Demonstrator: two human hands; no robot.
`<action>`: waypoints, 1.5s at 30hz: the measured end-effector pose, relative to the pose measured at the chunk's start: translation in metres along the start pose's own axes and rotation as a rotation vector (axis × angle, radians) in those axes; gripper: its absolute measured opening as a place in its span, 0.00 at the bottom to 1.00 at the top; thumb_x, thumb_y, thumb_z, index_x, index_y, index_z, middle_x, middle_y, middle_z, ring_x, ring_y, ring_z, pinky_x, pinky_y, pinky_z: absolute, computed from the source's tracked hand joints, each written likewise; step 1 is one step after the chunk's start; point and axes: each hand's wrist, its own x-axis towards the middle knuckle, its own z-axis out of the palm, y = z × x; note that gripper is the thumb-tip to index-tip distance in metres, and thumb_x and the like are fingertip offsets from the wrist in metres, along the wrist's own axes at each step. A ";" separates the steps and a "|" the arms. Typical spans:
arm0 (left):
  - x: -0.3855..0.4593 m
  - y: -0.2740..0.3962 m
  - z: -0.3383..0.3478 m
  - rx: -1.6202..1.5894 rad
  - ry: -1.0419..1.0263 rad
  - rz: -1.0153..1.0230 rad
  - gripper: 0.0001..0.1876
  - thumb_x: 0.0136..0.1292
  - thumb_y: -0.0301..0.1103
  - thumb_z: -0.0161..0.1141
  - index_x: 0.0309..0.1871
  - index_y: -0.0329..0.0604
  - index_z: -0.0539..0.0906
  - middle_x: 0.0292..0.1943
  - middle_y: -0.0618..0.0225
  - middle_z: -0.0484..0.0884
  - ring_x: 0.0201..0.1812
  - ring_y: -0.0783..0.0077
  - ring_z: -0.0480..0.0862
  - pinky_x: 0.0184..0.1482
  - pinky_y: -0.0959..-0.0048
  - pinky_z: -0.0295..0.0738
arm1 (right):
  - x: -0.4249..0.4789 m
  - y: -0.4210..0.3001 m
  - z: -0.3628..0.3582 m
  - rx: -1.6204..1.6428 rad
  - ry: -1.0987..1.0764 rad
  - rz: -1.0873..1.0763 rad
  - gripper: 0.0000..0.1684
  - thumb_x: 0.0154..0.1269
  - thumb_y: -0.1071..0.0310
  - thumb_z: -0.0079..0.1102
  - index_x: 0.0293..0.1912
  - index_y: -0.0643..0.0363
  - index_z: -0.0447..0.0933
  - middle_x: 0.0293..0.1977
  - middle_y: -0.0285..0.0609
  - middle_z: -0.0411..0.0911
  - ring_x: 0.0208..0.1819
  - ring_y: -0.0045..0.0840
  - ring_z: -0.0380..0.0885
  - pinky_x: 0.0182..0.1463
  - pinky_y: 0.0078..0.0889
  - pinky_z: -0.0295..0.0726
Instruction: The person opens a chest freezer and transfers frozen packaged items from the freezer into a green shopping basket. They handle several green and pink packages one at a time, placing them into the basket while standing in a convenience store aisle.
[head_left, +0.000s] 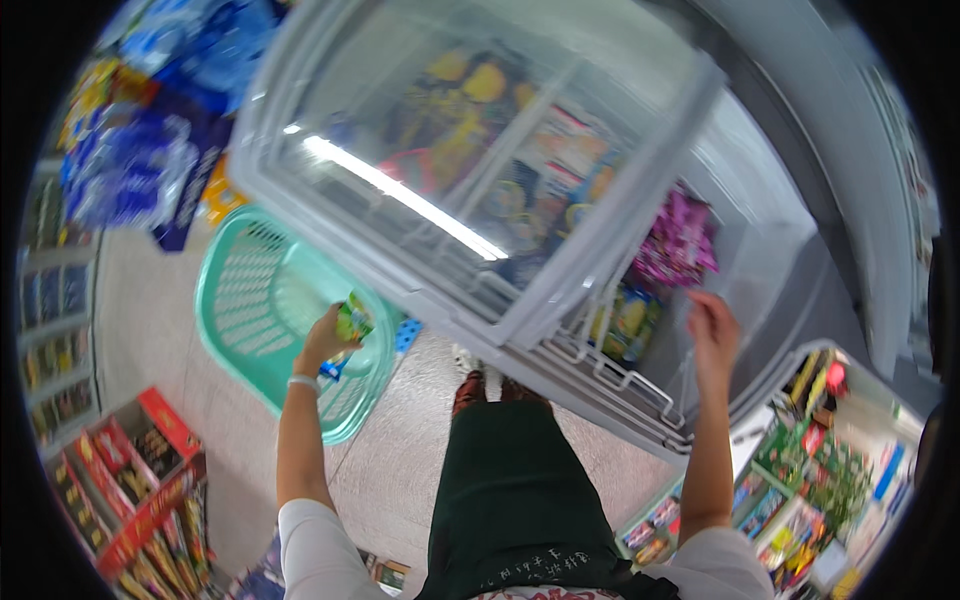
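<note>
My left hand (328, 337) grips a small green snack packet (354, 319) above a mint-green plastic basket (225, 300). A blue packet (335, 366) shows just below that hand; whether it is held or lies in the basket I cannot tell. Over the uncovered end of a chest freezer (765, 262) is my right hand (714, 326), its fingers loosely bent and nothing visible in them. Near its fingertips lie pink-purple packets (679, 236). Yellow-green packets (628, 322) sit lower, beside a white wire divider (600, 360).
A glass freezer lid (420, 187) covers more frozen packages. Blue bags (135, 165) are stacked at upper left. A red display box (142, 465) stands at lower left, and shelves of small goods (795, 495) at lower right. My dark apron (517, 495) faces the freezer.
</note>
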 end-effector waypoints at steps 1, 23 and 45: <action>0.010 -0.009 0.016 -0.014 -0.090 -0.055 0.49 0.33 0.38 0.79 0.62 0.38 0.66 0.45 0.48 0.81 0.48 0.49 0.81 0.50 0.60 0.75 | 0.017 0.039 -0.001 -0.050 -0.093 -0.018 0.09 0.66 0.76 0.53 0.44 0.58 0.78 0.27 0.32 0.73 0.28 0.13 0.69 0.32 0.16 0.69; -0.089 0.321 0.035 -0.613 0.546 0.490 0.13 0.67 0.19 0.48 0.53 0.36 0.73 0.57 0.55 0.73 0.54 0.69 0.77 0.53 0.70 0.75 | 0.058 0.295 0.016 -0.419 -0.390 0.088 0.14 0.64 0.68 0.58 0.47 0.60 0.68 0.41 0.57 0.77 0.43 0.51 0.76 0.45 0.45 0.74; -0.053 0.436 0.071 -1.315 -0.299 0.336 0.26 0.61 0.25 0.65 0.61 0.36 0.68 0.46 0.66 0.81 0.48 0.77 0.80 0.51 0.75 0.75 | 0.009 -0.082 -0.058 0.136 -0.048 -0.075 0.18 0.58 0.79 0.61 0.49 0.59 0.71 0.24 0.27 0.58 0.25 0.09 0.54 0.27 0.16 0.52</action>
